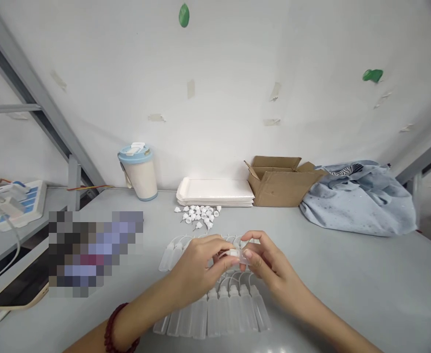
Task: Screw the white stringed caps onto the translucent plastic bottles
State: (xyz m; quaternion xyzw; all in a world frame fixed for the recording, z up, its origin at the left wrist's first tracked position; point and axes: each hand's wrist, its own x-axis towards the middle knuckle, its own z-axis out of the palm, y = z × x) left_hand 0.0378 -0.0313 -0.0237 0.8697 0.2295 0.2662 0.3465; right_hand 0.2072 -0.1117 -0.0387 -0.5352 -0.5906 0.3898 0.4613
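Observation:
Between my hands is a small translucent squeeze bottle (244,258), tipped on its side. My right hand (274,267) is closed around its body. With thumb and fingertips my left hand (200,259) pinches the white cap (233,252) at its neck; whether the cap is seated I cannot tell. Below my hands a row of similar bottles (223,309) lies side by side, thin strap loops at their necks. A second row (167,257) lies behind, partly hidden by my left hand. Beyond it is a loose pile of white needle-tipped caps (201,214).
At the wall stand a blue-lidded cup (140,176), stacked white padded envelopes (217,191), an open cardboard box (283,189) and a bundled light-blue cloth (358,201). On the left are a phone (24,279) with its cable, a pixelated patch and a power strip (28,203).

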